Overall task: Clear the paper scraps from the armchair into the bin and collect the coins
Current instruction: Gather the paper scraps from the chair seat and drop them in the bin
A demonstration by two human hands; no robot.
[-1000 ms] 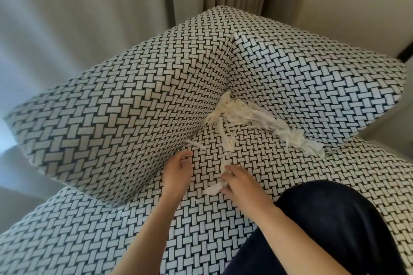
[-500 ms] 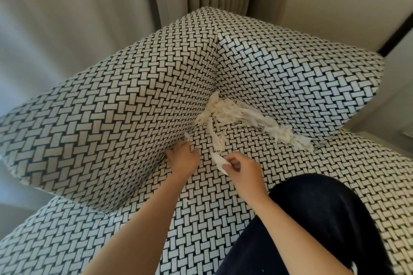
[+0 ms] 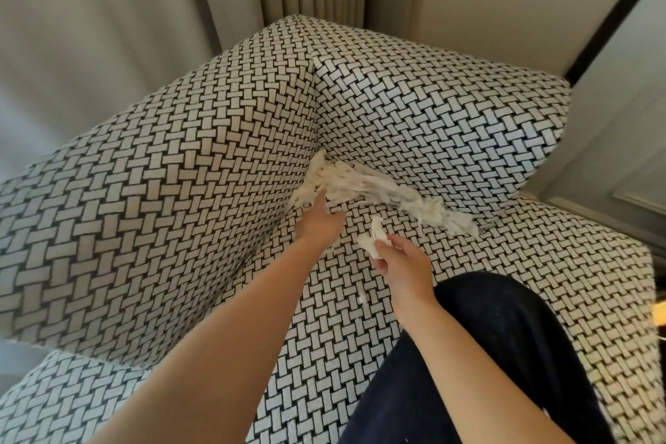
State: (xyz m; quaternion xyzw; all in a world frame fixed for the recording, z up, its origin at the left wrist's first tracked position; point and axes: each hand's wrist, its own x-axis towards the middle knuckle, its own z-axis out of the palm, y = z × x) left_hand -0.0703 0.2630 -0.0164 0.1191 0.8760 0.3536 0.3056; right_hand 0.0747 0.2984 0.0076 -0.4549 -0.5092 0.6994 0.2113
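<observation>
Left hand [image 3: 319, 218] spread into the scraps [image 3: 364, 187] at the armchair [image 3: 180, 191] far corner; right hand [image 3: 403, 263] pinching one; light, flimsy, best bunched

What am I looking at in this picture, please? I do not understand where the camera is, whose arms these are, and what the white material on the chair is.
The camera sits on a person's head and looks down, so the two bare arms belong to that person; there is no machine. The patterned surface is an armchair with a woven black-and-white cover. In its corner lies a pile of white paper scraps. The left hand reaches into the edge of that pile. The right hand is closed on a small scrap. One tiny bit lies loose on the seat. The dark cloth at lower right seems to be the person's clothed leg. No coins or bin are visible.
</observation>
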